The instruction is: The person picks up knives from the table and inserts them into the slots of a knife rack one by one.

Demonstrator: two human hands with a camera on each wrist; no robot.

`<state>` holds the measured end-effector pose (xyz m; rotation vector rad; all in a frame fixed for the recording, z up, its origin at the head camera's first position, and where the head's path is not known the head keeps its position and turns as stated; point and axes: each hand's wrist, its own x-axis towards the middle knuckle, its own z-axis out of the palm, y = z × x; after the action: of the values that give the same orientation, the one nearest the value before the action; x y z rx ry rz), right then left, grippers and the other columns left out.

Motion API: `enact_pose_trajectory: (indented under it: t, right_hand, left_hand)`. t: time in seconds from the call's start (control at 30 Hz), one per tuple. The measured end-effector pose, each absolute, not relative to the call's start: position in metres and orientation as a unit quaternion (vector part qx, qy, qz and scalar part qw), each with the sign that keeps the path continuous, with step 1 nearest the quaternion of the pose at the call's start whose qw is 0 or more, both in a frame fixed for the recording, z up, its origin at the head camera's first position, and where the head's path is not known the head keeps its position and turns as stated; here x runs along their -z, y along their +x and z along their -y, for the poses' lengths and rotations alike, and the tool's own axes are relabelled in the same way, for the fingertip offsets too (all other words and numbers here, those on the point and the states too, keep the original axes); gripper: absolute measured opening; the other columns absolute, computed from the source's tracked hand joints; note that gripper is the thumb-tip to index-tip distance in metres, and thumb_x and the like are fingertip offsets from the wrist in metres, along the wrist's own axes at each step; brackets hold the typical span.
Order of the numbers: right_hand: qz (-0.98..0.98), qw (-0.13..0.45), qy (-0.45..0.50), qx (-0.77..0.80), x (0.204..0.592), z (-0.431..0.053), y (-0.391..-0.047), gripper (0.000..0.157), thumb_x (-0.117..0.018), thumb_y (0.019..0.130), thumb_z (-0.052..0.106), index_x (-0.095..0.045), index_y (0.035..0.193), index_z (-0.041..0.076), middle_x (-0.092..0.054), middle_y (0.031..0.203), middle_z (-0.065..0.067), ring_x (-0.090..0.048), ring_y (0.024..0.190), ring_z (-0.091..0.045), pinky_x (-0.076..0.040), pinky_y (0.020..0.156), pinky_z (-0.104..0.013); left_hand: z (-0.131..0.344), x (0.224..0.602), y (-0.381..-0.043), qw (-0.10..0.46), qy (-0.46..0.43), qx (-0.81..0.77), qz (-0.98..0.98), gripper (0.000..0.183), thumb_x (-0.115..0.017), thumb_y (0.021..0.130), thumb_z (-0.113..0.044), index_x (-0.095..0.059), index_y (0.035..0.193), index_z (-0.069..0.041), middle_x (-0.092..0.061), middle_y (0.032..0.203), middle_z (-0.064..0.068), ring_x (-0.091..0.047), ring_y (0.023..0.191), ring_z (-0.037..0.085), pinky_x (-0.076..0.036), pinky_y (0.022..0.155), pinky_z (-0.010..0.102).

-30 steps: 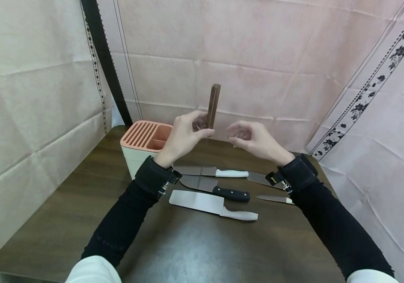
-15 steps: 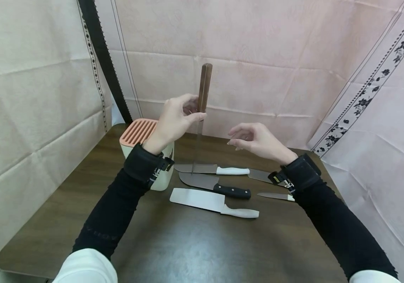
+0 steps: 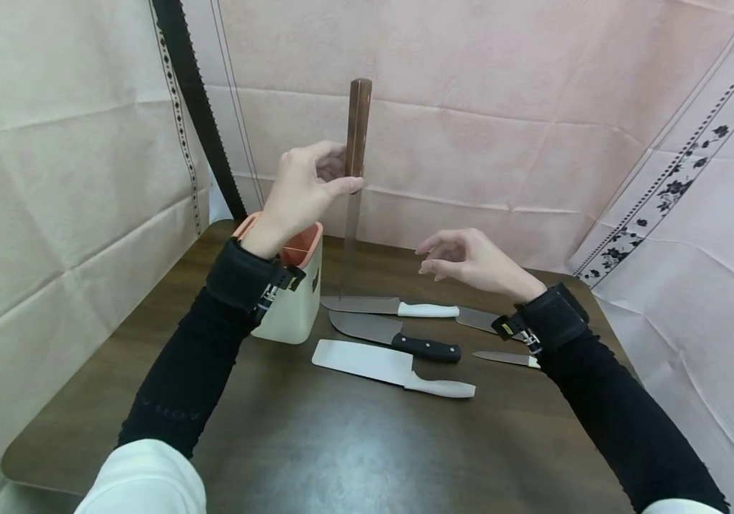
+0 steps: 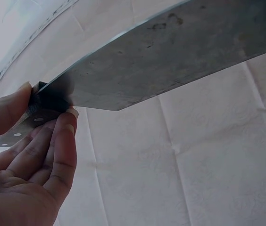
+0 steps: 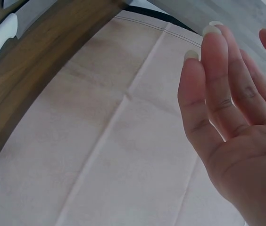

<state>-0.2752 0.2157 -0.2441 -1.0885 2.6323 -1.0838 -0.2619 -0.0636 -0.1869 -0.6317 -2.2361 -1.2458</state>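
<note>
My left hand pinches a kitchen knife low on its brown wooden handle, thumb on one side and fingers on the other. The handle points up and the thin blade hangs down, its lower end overlapping the knives on the table in the head view. Seen from the left wrist, the broad grey blade has dark spots, and rivets show on the handle. My right hand hovers over the back right of the table, fingers loosely bent, with nothing in it. Part of the grey blade appears behind its fingertips in the right wrist view.
A pale green knife holder with a pink top stands left, partly behind my left wrist. On the brown table lie a white-handled knife, a black-handled knife, a white cleaver and a small knife.
My left hand has risen and shifted left with the brown-handled knife, bringing more of its blade into sight over the table. My right hand has stayed nearly in place.
</note>
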Motion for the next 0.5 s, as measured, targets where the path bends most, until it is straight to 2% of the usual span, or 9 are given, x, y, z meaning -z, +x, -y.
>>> enact_pose_trajectory:
  t: [0.3, 0.5]
  right_hand:
    - [-0.864, 0.064, -0.356, 0.35, 0.248, -0.218, -0.276, 0.022, -0.061, 0.088, 0.012, -0.062, 0.109, 0.011, -0.073, 0.091, -0.011, -0.067, 0.071, -0.016, -0.057, 0.069, -0.039]
    - [-0.866, 0.071, -0.352, 0.348, 0.248, -0.219, -0.277, 0.022, -0.062, 0.088, 0.014, -0.062, 0.109, 0.011, -0.073, 0.091, -0.01, -0.067, 0.072, -0.016, -0.056, 0.07, -0.042]
  left_hand:
    - [0.069, 0.176, -0.261, 0.25, -0.229, 0.446, 0.828, 0.039, -0.07, 0.081, -0.013, -0.061, 0.116, -0.001, -0.071, 0.098, 0.015, -0.06, 0.079, 0.014, -0.05, 0.076, 0.031]
    - [0.073, 0.169, -0.261, 0.262, -0.224, 0.439, 0.83, 0.038, -0.07, 0.08, -0.013, -0.061, 0.116, -0.001, -0.071, 0.098, 0.015, -0.059, 0.079, 0.014, -0.048, 0.074, 0.027]
